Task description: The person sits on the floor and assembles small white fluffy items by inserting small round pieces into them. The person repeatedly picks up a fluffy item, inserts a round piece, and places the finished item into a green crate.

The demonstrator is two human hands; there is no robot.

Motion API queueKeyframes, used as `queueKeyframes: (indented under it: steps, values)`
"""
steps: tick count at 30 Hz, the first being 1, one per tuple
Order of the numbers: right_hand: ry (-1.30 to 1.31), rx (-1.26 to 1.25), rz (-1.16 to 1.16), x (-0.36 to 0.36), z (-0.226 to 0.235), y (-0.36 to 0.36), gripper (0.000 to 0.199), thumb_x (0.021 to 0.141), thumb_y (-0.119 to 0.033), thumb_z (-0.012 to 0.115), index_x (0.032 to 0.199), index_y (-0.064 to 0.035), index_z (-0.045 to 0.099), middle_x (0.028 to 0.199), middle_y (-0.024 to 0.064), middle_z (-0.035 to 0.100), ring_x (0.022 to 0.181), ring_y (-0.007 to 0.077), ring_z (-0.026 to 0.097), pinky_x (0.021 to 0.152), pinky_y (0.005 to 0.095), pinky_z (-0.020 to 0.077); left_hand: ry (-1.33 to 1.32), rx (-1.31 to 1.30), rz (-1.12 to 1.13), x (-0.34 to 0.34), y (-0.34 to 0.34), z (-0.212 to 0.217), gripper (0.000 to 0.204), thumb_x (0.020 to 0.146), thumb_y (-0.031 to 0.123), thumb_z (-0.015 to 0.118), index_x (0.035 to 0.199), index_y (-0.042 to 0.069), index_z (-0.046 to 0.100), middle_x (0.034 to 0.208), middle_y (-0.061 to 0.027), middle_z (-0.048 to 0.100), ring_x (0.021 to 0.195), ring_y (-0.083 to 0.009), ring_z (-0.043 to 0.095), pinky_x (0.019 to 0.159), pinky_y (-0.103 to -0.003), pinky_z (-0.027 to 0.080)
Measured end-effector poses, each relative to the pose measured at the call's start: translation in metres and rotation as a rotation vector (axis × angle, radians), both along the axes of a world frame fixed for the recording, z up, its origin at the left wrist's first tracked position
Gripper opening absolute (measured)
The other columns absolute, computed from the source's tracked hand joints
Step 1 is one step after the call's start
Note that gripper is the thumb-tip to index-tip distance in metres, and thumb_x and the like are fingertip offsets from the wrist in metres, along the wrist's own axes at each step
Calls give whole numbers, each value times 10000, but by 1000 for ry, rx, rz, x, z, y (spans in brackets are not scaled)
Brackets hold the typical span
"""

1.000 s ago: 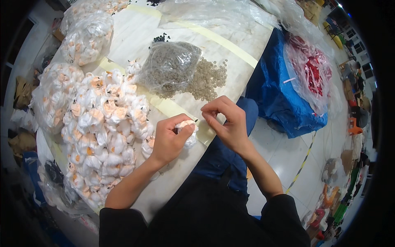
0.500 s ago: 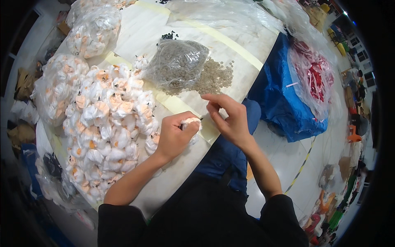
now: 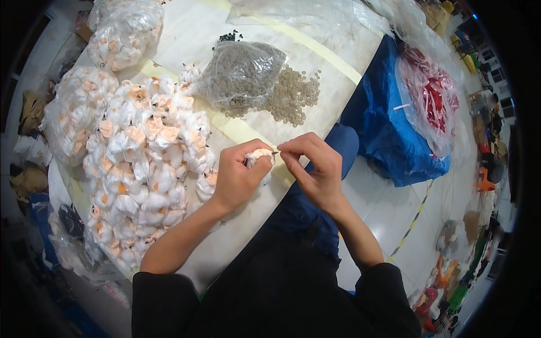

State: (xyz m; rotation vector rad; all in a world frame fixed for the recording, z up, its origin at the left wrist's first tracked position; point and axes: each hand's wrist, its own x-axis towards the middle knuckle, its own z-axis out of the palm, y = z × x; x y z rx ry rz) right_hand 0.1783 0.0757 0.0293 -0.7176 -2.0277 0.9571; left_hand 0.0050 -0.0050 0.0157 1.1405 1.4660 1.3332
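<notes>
My left hand (image 3: 236, 177) is closed around a small stuffed white-and-peach fabric piece (image 3: 260, 158). A dark, thin tip sticks out of that piece toward the right. Thumb and index finger of my right hand (image 3: 316, 172) are pinched together at the tip; whatever lies between them is too small to make out. Left of my hands a big heap of similar fabric pieces (image 3: 146, 163) covers the table. Beyond my hands are small loose translucent discs (image 3: 296, 98), spilling beside a clear plastic bag (image 3: 245, 70) full of them.
Small black parts (image 3: 230, 36) lie behind the bag of discs. Filled clear bags (image 3: 81, 112) stand at the table's left side. A blue sack (image 3: 380, 121) with red material (image 3: 433, 98) in clear plastic stands off the right edge. Yellow tape (image 3: 307, 45) crosses the tabletop (image 3: 189, 34).
My right hand has moved slightly down and left, and its fingertips have come together at the dark tip of the fabric piece. My left hand keeps its hold in nearly the same place.
</notes>
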Motion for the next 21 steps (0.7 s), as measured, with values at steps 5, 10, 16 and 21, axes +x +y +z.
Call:
queueKeyframes:
  steps: [5, 10, 16, 21]
  values:
    - [-139, 181, -119, -10, -12, 31, 214, 857, 30, 741, 1059, -41, 757, 911, 104, 676, 754, 216, 667, 673, 313, 521, -13, 29, 60, 0, -1, -1, 148, 929, 98, 623, 931, -30, 697, 704, 50, 563, 644, -13, 434, 556, -229, 351]
    - [-203, 446, -107, -42, -18, 61, 296, 832, 11, 750, 1099, -116, 767, 990, 89, 646, 883, 264, 633, 748, 376, 524, 13, 109, 136, 0, -5, 5, 154, 909, 125, 664, 933, -23, 700, 636, 33, 535, 584, -22, 429, 513, -248, 359]
    - [-300, 574, -54, -86, -30, 56, 288, 840, -106, 770, 1124, -155, 765, 979, 69, 600, 940, 268, 572, 813, 412, 451, -18, 187, 82, 0, -5, 9, 151, 910, 127, 668, 932, -20, 695, 639, -4, 573, 598, -37, 496, 534, -258, 420]
    - [-353, 586, -234, -97, -34, 67, 341, 869, -98, 736, 1208, -139, 725, 991, 89, 608, 941, 300, 574, 834, 429, 439, -53, 198, 75, 0, -5, 16, 140, 906, 110, 670, 923, -27, 686, 658, -17, 586, 615, -43, 517, 544, -261, 435]
